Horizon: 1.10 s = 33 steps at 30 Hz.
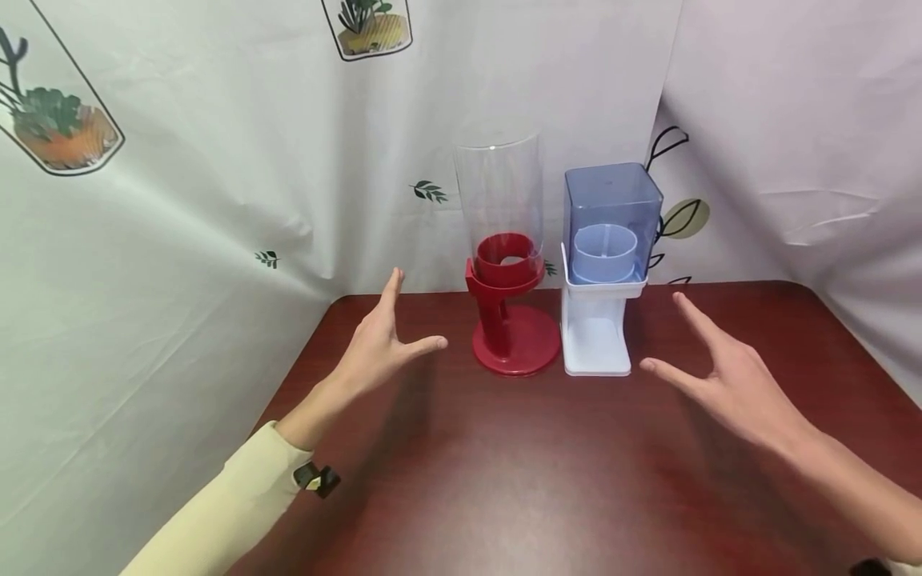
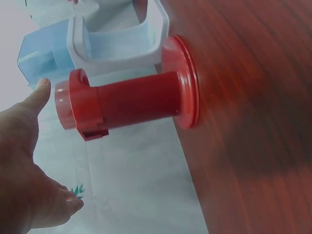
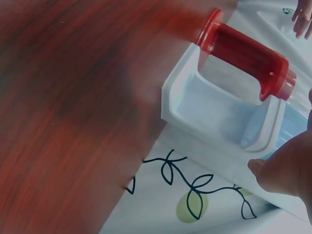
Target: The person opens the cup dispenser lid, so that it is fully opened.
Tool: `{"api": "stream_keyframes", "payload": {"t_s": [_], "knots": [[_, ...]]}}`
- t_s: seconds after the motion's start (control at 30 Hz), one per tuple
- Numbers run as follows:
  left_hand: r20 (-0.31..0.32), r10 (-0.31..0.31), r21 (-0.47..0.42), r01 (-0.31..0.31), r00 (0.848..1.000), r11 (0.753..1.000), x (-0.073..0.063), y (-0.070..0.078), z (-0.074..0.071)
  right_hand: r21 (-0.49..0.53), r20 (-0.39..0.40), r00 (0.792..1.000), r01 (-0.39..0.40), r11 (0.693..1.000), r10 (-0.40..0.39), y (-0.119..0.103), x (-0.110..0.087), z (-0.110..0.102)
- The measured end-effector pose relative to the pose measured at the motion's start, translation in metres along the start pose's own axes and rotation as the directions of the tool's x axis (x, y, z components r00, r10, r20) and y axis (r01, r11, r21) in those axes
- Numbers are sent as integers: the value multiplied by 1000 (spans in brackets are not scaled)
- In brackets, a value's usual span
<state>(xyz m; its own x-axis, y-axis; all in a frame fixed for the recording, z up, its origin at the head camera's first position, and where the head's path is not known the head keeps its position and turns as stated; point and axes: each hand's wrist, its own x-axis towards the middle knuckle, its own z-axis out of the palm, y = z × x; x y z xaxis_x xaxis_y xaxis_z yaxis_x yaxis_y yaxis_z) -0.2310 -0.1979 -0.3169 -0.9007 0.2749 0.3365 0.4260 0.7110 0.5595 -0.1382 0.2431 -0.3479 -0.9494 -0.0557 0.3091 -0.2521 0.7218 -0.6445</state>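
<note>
Two dispenser-like stands are side by side at the back of the table. One has a red stand (image 1: 495, 328) with a round base and a ring, and a clear cylinder (image 1: 499, 188) rises from it. The other pairs a white stand (image 1: 595, 336) with a translucent blue square container (image 1: 612, 188) on top. My left hand (image 1: 378, 344) hovers left of the red stand, thumb and fingers spread, touching nothing. To the right of the white stand, my right hand (image 1: 727, 384) is held in the air, likewise spread and apart from it. Neither hand holds anything.
The dark red wooden table (image 1: 504, 480) reaches back to a pale printed curtain (image 1: 360, 176), which hangs close behind both stands and along the left side. A small dark device (image 1: 317, 478) is strapped at the left wrist.
</note>
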Motion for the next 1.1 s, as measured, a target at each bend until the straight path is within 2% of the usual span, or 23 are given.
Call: {"api": "stream_keyframes", "payload": {"t_s": [0.27, 0.47, 0.83, 1.0, 1.1], "knots": [[-17, 7, -66, -8, 1000, 998, 12, 17, 7, 79, 38, 997, -66, 995, 63, 4, 19, 3], [-23, 23, -113, -25, 999, 993, 17, 28, 11, 173, 48, 997, -69, 982, 62, 7, 35, 7], [-46, 109, -150, -114, 993, 982, 23, 47, 18, 267, 100, 993, -85, 960, 60, 14, 66, 9], [-62, 135, -151, -143, 989, 978, 24, 53, 21, 312, 80, 995, -77, 947, 55, 19, 81, 10], [-79, 180, -153, -190, 981, 970, 26, 57, 24, 336, 63, 997, -65, 939, 47, 20, 89, 11]]}}
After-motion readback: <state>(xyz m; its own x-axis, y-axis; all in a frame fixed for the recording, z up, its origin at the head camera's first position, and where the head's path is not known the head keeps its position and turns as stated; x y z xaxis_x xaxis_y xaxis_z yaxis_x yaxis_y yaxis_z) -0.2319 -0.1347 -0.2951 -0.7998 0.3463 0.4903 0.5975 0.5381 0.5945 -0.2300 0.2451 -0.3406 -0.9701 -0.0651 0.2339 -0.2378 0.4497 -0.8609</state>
